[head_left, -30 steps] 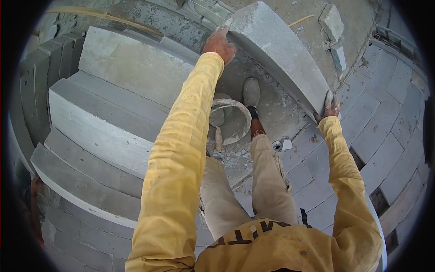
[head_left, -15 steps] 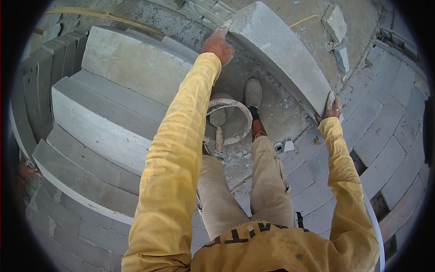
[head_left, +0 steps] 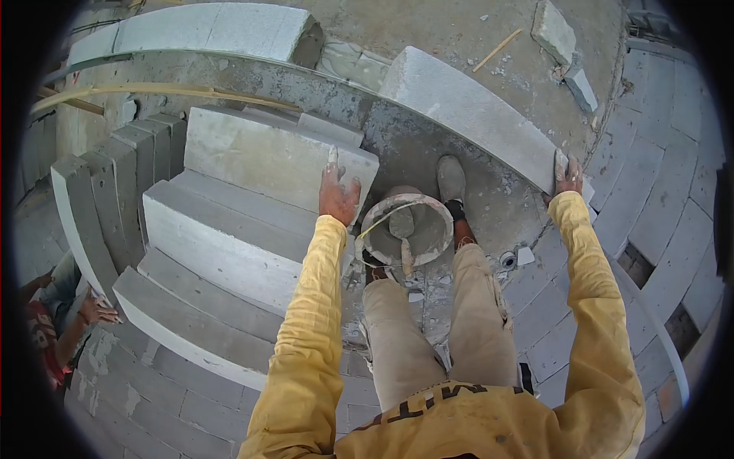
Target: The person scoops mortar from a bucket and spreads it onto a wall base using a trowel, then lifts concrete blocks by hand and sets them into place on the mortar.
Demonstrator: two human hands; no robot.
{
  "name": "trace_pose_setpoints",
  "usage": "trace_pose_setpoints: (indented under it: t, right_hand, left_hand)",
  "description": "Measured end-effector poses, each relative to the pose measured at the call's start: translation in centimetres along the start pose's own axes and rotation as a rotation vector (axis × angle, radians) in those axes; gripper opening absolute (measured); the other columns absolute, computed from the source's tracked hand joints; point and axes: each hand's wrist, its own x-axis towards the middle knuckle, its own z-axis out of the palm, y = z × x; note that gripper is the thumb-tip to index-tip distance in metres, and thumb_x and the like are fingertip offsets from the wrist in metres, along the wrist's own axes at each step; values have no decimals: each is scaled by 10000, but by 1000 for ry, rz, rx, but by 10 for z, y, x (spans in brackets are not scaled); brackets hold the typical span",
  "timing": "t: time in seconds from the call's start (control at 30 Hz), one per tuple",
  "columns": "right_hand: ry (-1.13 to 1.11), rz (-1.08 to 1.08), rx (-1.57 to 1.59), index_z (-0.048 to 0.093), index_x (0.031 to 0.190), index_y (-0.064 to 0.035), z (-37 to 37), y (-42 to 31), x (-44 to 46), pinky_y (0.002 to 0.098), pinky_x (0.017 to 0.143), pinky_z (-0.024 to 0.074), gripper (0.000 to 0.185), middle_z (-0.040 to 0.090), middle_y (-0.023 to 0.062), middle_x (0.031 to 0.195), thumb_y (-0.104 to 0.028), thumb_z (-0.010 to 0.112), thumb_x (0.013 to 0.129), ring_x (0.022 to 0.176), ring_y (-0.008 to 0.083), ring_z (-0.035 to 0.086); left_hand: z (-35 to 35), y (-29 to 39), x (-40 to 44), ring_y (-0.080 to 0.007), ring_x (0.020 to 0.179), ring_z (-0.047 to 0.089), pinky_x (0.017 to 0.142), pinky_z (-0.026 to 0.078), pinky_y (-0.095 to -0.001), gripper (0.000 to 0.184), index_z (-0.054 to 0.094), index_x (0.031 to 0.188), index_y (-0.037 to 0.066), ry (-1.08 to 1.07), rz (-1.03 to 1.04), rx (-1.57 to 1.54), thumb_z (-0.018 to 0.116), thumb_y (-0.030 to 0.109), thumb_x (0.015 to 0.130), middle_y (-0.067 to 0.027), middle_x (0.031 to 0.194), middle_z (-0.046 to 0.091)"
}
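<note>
A long light-grey concrete block (head_left: 474, 115) lies along the edge in front of me. My right hand (head_left: 566, 177) is closed over its right end, fingers extended along the end and thumb hidden. Apart from that block, my left hand (head_left: 339, 191) is open with spread fingers beside the upright stacked block (head_left: 267, 153), close to its face; I cannot tell whether it touches. Between my feet stands a round bucket (head_left: 445, 252), and a trowel (head_left: 406, 249) rests in it with its handle toward me.
Stacked blocks (head_left: 222, 237) fill the left side. A row of laid blocks (head_left: 252, 30) runs at the upper left, beside a wooden strip (head_left: 176, 89). Rubble pieces (head_left: 554, 32) lie beyond the block. Another person's hand (head_left: 97, 310) is at far left. Gaps (head_left: 682, 329) interrupt the right-hand paving.
My left hand has let go of the block's left end and moved toward the stack. The block now sits lower along the edge. My right hand stays at its right end. The view has shifted left.
</note>
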Motion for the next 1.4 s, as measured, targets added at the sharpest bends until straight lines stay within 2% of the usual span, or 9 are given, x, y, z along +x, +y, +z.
trace_pose_setpoints:
  t: [0.23, 0.33, 0.63, 0.83, 0.93, 1.1, 1.2, 1.33, 1.4]
  right_hand:
    - [-142, 4, 51, 213, 1476, -385, -97, -104, 3, 558, 1129, 196, 982, 108, 111, 1559, -376, 797, 686, 1410, 438, 113]
    - [-172, 57, 42, 205, 1486, -361, -114, -142, 14, 546, 1130, 195, 995, 145, 177, 1537, -365, 796, 685, 1397, 449, 155]
    - [-225, 123, 79, 165, 1469, -458, -112, -155, 15, 595, 1109, 217, 910, 32, 154, 1574, -281, 724, 773, 1411, 481, 53]
    - [-264, 114, 131, 154, 1471, -463, -119, -153, 13, 593, 1116, 198, 915, -4, 142, 1580, -266, 718, 778, 1426, 452, 27]
    - [-259, 121, 172, 154, 1475, -456, -123, -153, 11, 583, 1127, 171, 908, -10, 137, 1582, -286, 716, 782, 1429, 443, 20]
    - [-119, 122, 342, 255, 1477, -355, -131, -173, -13, 572, 1131, 151, 807, 69, 147, 1571, -315, 693, 801, 1440, 390, 57]
    - [120, -168, 728, 368, 1438, -225, -123, -212, -69, 532, 1118, 222, 674, 276, 167, 1489, -304, 653, 831, 1386, 373, 240]
    - [-414, -67, 1103, 443, 1380, -119, -102, -241, -147, 407, 1086, 344, 600, 478, 180, 1368, -315, 624, 843, 1289, 357, 419]
    - [-443, 9, 1180, 477, 1355, -107, -58, -245, -178, 410, 1073, 358, 587, 478, 171, 1380, -333, 634, 837, 1285, 339, 435]
  left_hand:
    - [-126, -22, -116, -449, 1349, 281, 1106, 261, -505, 656, 349, 1411, 2, 165, 50, 652, 608, 197, 839, -231, 1446, 355]
    - [-154, -30, -129, -449, 1383, 216, 1102, 224, -568, 669, 364, 1422, 60, 168, -23, 875, 616, 297, 848, -206, 1468, 332]
    - [-131, -49, -124, -479, 1412, 14, 1074, 83, -690, 714, 429, 1402, 172, 197, -213, 984, 615, 531, 814, -220, 1543, 65]
    - [-132, -31, -123, -483, 1409, 40, 1080, 111, -673, 767, 362, 1441, 182, 105, -295, 1007, 630, 526, 809, -226, 1539, 83]
    - [-120, -5, -107, -492, 1397, 90, 1090, 155, -636, 779, 330, 1450, 126, 235, -191, 804, 638, 477, 827, -240, 1524, 143]
    - [-82, 115, -39, -479, 1378, 183, 1116, 191, -557, 751, 320, 1420, 9, 125, 449, 505, 650, 366, 847, -246, 1447, 312]
    - [-45, 197, 17, -464, 1367, 222, 1114, 212, -537, 740, 349, 1400, 17, 26, 721, 478, 683, 345, 827, -231, 1444, 336]
    - [35, 253, 81, -421, 1377, 248, 1118, 208, -559, 736, 374, 1417, 121, -197, 800, 795, 637, 489, 837, -163, 1456, 374]
    - [64, 272, 96, -390, 1389, 245, 1113, 205, -581, 754, 374, 1426, 164, -292, 729, 1018, 571, 588, 835, -140, 1462, 381]
